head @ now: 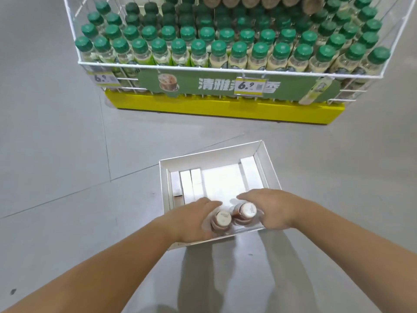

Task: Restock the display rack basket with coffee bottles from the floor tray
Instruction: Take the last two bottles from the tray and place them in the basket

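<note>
A white cardboard floor tray [268, 161] lies on the grey floor below me. Two brown coffee bottles with pale caps stand at its near edge: the left bottle [222, 221] and the right bottle [244, 212]. My left hand [191, 219] curls round the left bottle from its left side. My right hand [275, 207] wraps the right bottle from its right side, fingers reaching over behind it. The white wire display rack basket [158, 65] stands beyond, packed with green-capped bottles [218, 49]. Brown-capped bottles [250, 1] sit at its top back.
The rack rests on a yellow base [225, 109] with a green sign and price tags reading 6.9 [249, 86]. Cardboard dividers [191, 184] lie flat inside the tray. Grey floor surrounds the tray on the left and right.
</note>
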{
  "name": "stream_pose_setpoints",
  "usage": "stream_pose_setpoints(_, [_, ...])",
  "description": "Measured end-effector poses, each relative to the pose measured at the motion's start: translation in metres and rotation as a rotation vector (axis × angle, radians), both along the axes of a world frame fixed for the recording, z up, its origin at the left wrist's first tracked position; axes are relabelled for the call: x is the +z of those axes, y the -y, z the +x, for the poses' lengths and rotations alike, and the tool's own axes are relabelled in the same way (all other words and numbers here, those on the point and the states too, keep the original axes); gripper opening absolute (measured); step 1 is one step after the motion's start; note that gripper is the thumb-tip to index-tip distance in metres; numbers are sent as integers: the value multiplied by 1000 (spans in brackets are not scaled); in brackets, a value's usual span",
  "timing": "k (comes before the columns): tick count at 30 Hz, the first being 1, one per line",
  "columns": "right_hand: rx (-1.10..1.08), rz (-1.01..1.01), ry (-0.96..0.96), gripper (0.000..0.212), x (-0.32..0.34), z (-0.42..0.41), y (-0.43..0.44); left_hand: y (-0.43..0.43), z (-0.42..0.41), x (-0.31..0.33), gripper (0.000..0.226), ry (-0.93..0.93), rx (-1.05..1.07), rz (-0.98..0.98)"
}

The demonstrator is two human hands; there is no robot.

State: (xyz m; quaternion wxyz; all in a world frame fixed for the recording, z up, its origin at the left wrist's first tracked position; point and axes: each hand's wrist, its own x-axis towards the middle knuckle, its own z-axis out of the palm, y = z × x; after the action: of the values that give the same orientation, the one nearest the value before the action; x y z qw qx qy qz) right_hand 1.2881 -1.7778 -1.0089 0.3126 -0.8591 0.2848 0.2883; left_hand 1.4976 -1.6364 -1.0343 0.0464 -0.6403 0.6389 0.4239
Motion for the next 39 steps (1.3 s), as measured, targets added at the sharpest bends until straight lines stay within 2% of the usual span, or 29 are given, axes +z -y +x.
stream_pose_setpoints(1, [-4,16,16,47,-6,4,0,2,-2,-5,71,-75,49,16])
stream_pose_setpoints(2, [-12,27,37,42,-11,7,0,4,-4,-9,63,-129,90,13])
stream_pose_setpoints(5, [-125,100,89,50,-19,10,-1,6,-7,-21,55,-232,210,4])
stream_pose_setpoints(7, [-259,145,139,48,-23,9,-5,6,-9,-25,52,-309,312,-2])
stream_pose_setpoints(11, [-587,254,262,40,-34,9,-5,11,-10,-27,21,-502,495,20])
stream_pose_setpoints(13, [-767,365,321,45,-38,10,-2,18,-6,-28,21,-567,644,57])
stream_pose_setpoints(16, [-900,428,390,49,-40,13,0,29,-2,-29,27,-619,763,70])
stream_pose_setpoints(19, [-936,425,407,38,-39,15,1,37,-1,-28,30,-653,821,77])
stream_pose_setpoints(24, [-923,498,456,33,-12,15,3,39,11,-6,33,-637,791,34])
stream_pose_setpoints(31, [-944,579,588,22,126,25,26,50,41,126,28,-767,839,-70])
stream_pose_setpoints(39, [-969,525,740,27,386,48,42,62,72,401,30,-699,807,-246])
